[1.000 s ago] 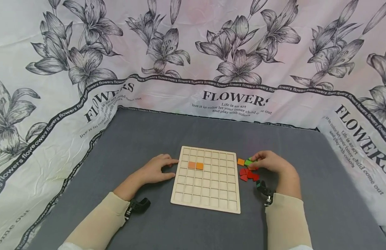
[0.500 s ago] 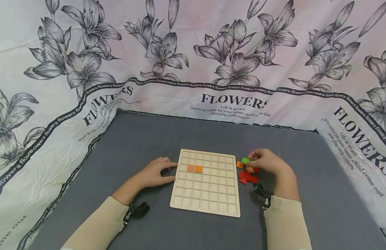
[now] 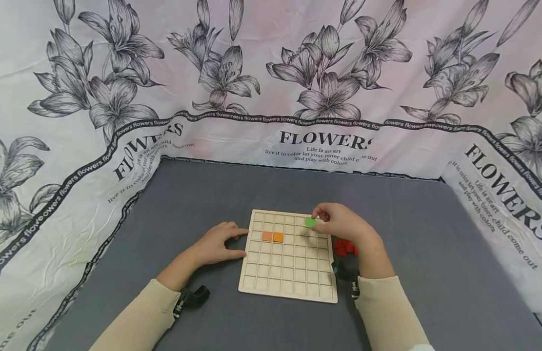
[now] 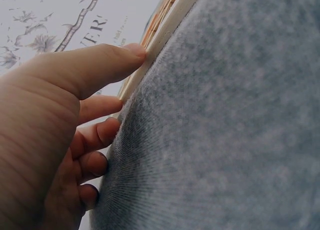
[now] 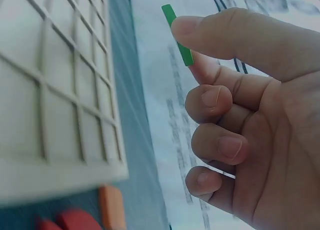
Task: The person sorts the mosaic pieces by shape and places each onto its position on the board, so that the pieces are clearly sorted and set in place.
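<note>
A wooden grid board (image 3: 281,272) lies on the grey table. Two tiles sit side by side in its cells: a paler orange tile (image 3: 267,236) and a brighter orange tile (image 3: 278,237). My left hand (image 3: 214,244) rests at the board's left side; in the left wrist view, the thumb (image 4: 112,63) and forefinger touch the board's edge (image 4: 170,33). Over the board's upper right part, my right hand (image 3: 344,226) pinches a green square tile (image 3: 310,223) between thumb and forefinger. The right wrist view shows this green tile (image 5: 180,40) edge-on, raised above the board.
Several red pieces (image 3: 343,247) lie just right of the board, partly behind the right forearm. An orange piece (image 5: 112,207) is near them in the right wrist view. A floral cloth (image 3: 328,141) hangs around the table's back and sides.
My right hand has picked the green tile from the loose pieces and carried it left over the board. The left hand keeps its place at the board's edge.
</note>
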Tool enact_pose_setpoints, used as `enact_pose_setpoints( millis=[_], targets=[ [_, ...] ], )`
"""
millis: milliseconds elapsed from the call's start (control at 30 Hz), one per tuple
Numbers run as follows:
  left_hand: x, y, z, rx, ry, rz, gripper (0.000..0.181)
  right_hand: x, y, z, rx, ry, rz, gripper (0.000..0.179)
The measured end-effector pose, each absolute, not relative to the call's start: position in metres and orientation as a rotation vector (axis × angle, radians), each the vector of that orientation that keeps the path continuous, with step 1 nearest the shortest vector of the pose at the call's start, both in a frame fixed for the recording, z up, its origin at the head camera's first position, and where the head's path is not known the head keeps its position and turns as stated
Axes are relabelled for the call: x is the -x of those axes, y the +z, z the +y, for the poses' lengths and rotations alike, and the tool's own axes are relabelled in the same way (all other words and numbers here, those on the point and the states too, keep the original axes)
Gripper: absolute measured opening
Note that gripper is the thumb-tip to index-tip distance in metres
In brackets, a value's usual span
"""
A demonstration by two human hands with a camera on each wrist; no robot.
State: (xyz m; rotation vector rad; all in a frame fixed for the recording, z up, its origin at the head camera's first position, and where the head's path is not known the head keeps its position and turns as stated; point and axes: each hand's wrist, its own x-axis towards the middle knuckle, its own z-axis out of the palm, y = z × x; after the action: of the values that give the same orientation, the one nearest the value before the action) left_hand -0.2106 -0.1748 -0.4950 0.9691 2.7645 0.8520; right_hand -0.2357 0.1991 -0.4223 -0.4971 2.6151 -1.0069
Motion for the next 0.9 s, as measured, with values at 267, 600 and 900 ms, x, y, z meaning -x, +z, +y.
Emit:
enact_pose_setpoints(
  millis=[267,600,900],
  targets=[
    [0.214,-0.494,-0.174,-0.988,0.852,2.775,0.058,0.238,-0.438,0.168,0.621,-0.912,2.605,0.022],
    [0.212,-0.496,-0.176,-0.987,0.841,2.777,0.059,0.239,-0.459,0.157,0.628,-0.942,2.533,0.020],
    [0.211,-0.496,-0.174,-0.966,0.837,2.785,0.058,0.235,-0.456,0.153,0.566,-0.956,2.526,0.019]
  ],
)
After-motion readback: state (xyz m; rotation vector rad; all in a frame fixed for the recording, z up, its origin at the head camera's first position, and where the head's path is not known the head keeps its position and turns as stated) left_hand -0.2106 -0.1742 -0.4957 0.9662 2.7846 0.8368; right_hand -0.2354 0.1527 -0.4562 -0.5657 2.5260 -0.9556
